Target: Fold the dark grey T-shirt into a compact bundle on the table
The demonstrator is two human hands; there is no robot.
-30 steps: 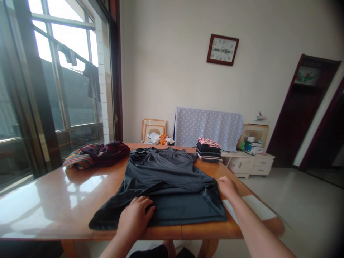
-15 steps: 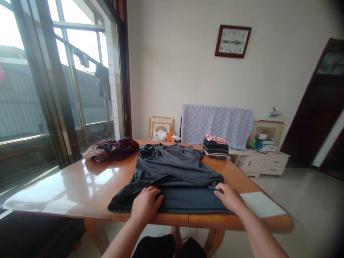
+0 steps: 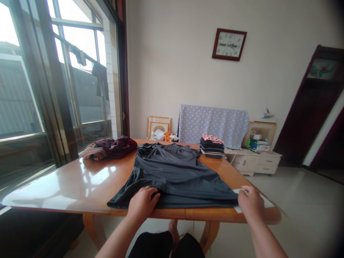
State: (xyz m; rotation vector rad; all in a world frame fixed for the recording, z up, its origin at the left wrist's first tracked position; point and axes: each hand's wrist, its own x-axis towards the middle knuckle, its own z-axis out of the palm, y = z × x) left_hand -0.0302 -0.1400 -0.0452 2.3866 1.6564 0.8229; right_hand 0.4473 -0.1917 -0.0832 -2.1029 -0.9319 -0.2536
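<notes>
Resting the left hand (image 3: 143, 200) on a dark shirt (image 3: 174, 172) near its hem, with fingers half curled, hiding any grip from view. Pinching the shirt's near right corner in the closed right hand (image 3: 250, 201), beside a white sheet (image 3: 240, 208). Spreading the shirt over a wooden table (image 3: 118, 175), between a rumpled striped bundle (image 3: 113, 147) and folded clothes (image 3: 212, 147) toward the far edge.

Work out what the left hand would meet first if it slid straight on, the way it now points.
Most likely more of the dark shirt: the left hand lies on its near part, and folds of cloth spread just ahead. Depth is hard to judge from this view.
</notes>
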